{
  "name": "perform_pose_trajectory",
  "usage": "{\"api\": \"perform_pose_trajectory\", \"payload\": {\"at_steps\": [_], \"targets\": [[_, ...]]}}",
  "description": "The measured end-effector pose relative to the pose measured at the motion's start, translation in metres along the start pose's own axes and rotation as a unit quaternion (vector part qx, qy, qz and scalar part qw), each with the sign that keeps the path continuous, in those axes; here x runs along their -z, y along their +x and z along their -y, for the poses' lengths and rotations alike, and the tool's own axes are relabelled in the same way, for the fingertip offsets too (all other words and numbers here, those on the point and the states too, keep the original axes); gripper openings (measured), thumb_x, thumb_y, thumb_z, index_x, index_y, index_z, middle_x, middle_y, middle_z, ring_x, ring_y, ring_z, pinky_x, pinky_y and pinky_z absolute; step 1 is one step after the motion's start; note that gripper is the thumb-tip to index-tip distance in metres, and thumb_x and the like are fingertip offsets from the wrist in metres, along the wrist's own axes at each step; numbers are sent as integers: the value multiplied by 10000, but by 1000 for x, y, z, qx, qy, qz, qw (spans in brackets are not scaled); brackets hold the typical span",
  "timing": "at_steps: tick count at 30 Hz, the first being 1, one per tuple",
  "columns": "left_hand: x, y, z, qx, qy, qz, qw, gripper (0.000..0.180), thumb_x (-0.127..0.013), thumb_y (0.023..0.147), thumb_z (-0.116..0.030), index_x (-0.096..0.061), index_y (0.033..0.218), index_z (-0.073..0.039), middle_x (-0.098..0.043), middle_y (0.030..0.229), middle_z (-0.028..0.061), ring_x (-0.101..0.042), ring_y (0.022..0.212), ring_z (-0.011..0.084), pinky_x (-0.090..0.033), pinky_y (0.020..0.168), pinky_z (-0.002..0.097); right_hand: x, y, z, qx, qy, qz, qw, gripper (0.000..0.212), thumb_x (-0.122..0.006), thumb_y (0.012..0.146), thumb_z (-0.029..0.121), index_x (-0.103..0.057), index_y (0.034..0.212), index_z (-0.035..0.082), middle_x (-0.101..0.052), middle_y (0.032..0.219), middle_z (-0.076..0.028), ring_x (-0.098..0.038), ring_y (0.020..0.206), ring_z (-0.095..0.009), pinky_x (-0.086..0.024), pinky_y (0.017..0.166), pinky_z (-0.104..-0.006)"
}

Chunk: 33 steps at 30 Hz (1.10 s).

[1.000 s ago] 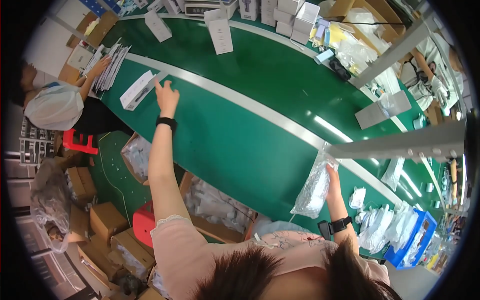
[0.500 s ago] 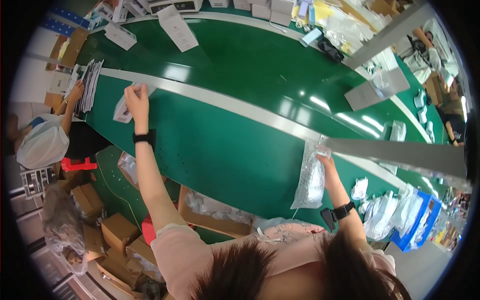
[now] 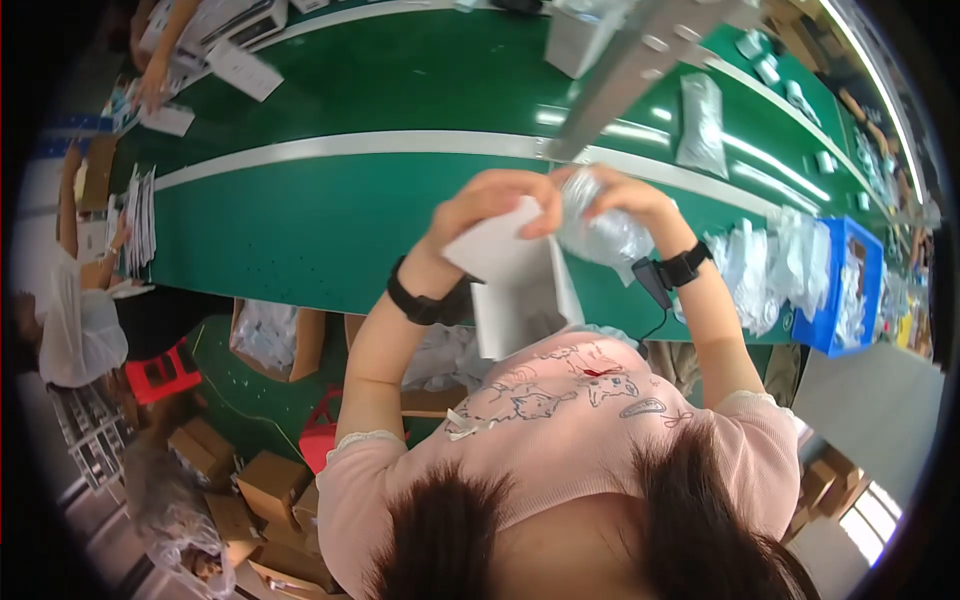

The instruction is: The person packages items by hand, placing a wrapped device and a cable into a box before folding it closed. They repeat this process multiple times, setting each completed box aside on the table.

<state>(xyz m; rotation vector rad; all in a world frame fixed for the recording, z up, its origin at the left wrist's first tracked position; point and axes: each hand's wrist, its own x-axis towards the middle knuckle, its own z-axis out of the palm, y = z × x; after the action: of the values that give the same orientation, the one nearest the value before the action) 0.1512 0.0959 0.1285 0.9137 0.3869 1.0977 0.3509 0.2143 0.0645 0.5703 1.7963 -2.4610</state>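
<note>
Close in front of my chest, my left hand (image 3: 487, 208) is closed on the upper edge of a white carton (image 3: 498, 310). The carton is tilted, its open end faces me and a flap stands up. Just to the right, my right hand (image 3: 632, 198) grips a clear bubble-wrap bag (image 3: 605, 240), crumpled at the top. The bag hangs beside the carton's upper right; whether they touch I cannot tell. What the bag contains is hidden. A black band circles each wrist, with a cord on the right one.
A grey metal post (image 3: 640, 75) rises beyond my hands. Another bubble-wrap bag (image 3: 702, 130) lies on the far green surface. Bubble-wrap bags (image 3: 750, 275) pile beside a blue crate (image 3: 822, 285) on the right. Flat white sheets (image 3: 142, 225) stand at the left, near another person's hand (image 3: 120, 232).
My left hand has come from the bench's left side to the middle, bringing the white carton. My right hand has raised the bubble-wrap bag and moved it inward. The view has turned.
</note>
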Motion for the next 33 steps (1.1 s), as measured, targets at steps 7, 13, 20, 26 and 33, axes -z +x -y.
{"api": "perform_pose_trajectory", "payload": {"at_steps": [7, 13, 20, 26, 33], "targets": [[-47, -1, 53, -54, -20, 43, 997, 544, -621, 716, -477, -500, 1050, -66, -363, 1202, 234, -445, 1033, 350, -325, 901, 446, -29, -52, -47, -2, 123, 193, 973, 680, -670, 465, 96, -503, 1103, -68, -567, 1057, -149, -540, 998, -221, -391, 875, -276], [-38, -55, 85, -104, 117, 111, 981, 590, -748, 645, -317, -493, 1167, -213, -274, 1322, 249, -301, 1206, 410, -226, 981, 515, -28, -78, -62, -7, 207, 154, 966, 652, -671, 446, 110, -537, 1057, -75, -577, 1037, -155, -545, 994, -218, -400, 866, -286], [-56, -31, 90, -74, 259, 180, 946, 676, -788, 594, -217, -456, 1181, -173, -306, 1307, 205, -343, 1186, 355, -277, 969, 435, -18, -89, -87, 14, 215, 101, 971, 638, -645, 454, 120, -537, 1056, -61, -579, 1032, -148, -558, 946, -204, -411, 852, -284], [-57, -18, 108, -89, 360, -69, 926, 714, -781, 561, -184, -405, 1164, -120, -382, 1227, 154, -413, 1119, 299, -361, 904, 382, -4, -116, -128, 86, 180, -199, 960, 589, -602, 537, 86, -508, 1112, 1, -558, 1065, -117, -519, 1000, -211, -379, 883, -293], [-31, 22, 141, -113, 593, -188, 775, 740, -776, 567, -160, -329, 1149, -71, -404, 1181, 172, -467, 1046, 313, -417, 842, 368, -6, -155, -40, 381, 420, -387, 727, 483, -590, 761, 196, -418, 1188, 49, -527, 1089, -109, -517, 1012, -232, -438, 863, -354]]}}
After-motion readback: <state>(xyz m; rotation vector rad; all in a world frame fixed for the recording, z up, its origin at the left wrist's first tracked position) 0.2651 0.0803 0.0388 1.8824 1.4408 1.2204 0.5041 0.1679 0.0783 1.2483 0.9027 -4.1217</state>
